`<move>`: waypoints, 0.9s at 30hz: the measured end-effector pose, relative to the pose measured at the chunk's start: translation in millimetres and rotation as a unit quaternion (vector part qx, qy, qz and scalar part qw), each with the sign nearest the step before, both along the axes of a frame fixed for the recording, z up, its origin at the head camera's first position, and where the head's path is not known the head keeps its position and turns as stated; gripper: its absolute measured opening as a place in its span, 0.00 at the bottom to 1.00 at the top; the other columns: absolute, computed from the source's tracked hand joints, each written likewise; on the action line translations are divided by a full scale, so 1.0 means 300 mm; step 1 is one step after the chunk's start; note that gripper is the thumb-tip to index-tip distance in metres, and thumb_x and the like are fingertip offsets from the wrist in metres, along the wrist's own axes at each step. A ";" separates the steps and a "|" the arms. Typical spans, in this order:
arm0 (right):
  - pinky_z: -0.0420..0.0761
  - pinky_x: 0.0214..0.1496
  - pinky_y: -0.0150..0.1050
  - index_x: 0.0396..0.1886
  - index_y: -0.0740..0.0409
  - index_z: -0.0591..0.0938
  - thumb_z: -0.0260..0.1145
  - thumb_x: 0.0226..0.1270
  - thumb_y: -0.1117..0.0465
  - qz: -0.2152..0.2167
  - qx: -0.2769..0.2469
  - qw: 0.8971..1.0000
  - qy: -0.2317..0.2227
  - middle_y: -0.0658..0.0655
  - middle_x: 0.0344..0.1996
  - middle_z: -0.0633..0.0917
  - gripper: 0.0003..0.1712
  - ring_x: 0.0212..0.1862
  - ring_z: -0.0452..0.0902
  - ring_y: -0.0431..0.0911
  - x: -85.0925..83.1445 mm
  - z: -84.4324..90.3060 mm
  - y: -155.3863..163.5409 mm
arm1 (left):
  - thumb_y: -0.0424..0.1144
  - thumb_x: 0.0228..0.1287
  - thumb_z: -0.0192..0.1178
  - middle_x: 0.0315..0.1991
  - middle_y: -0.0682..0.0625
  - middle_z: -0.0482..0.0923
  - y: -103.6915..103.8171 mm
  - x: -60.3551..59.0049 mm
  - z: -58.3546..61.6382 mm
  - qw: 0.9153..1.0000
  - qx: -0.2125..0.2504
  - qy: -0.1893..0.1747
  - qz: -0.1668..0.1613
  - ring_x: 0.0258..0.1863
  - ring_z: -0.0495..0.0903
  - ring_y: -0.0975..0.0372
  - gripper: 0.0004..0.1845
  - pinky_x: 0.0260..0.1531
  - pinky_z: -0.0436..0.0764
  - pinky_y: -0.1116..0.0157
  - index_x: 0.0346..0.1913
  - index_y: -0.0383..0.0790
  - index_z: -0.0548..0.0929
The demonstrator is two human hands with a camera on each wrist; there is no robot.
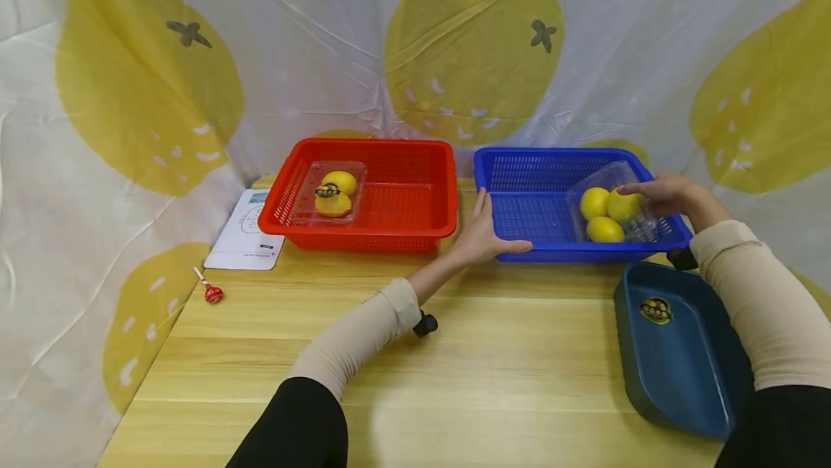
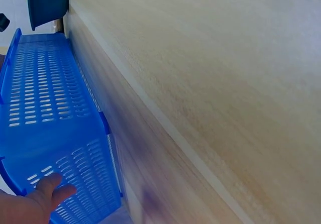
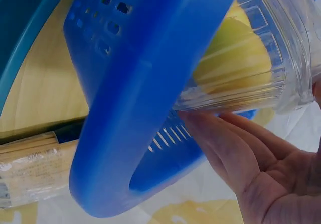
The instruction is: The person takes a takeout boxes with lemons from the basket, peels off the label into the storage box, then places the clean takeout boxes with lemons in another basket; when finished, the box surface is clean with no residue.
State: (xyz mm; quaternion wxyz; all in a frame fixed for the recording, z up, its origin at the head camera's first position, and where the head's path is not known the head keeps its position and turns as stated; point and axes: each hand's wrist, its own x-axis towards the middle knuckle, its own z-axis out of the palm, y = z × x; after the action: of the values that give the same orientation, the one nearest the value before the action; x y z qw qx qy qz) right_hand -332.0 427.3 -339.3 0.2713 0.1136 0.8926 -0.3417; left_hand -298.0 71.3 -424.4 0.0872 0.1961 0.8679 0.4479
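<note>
A blue basket [image 1: 532, 201] stands on the wooden table [image 1: 454, 352] at the right. In its right end lies a clear plastic box [image 1: 610, 178] with three lemons [image 1: 604, 214]. My right hand [image 1: 669, 194] grips that box at its far right side. In the right wrist view its fingers [image 3: 235, 143] lie against the clear box [image 3: 281, 43] above the basket's rim [image 3: 145, 78]. My left hand [image 1: 483, 234] rests flat against the basket's front left corner, fingers straight. The left wrist view shows the thumb [image 2: 55, 191] on the slotted blue wall [image 2: 45, 103].
A red basket [image 1: 402, 194] left of the blue one holds a second clear box of lemons [image 1: 330, 192]. A dark blue tray [image 1: 675, 352] lies at the front right. A paper sheet [image 1: 245, 234] and a red lollipop [image 1: 210, 291] lie at the left edge.
</note>
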 end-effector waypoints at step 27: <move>0.87 0.37 0.46 0.50 0.87 0.67 0.62 0.66 0.52 -0.033 0.084 0.993 0.078 0.63 0.23 0.84 0.36 0.26 0.83 0.49 0.050 -0.031 -0.039 | 0.61 0.45 0.73 0.80 0.51 0.24 -0.004 -0.002 -0.005 1.000 0.005 -0.004 0.000 0.79 0.44 0.52 0.70 0.74 0.59 0.52 0.78 0.41 0.34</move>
State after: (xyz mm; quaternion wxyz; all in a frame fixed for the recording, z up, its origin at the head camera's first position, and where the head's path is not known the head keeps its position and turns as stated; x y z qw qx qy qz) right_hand -316.9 415.7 -348.7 0.1789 0.1386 0.9323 -0.2822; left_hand -298.5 70.0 -425.8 0.0899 0.1945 0.8654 0.4529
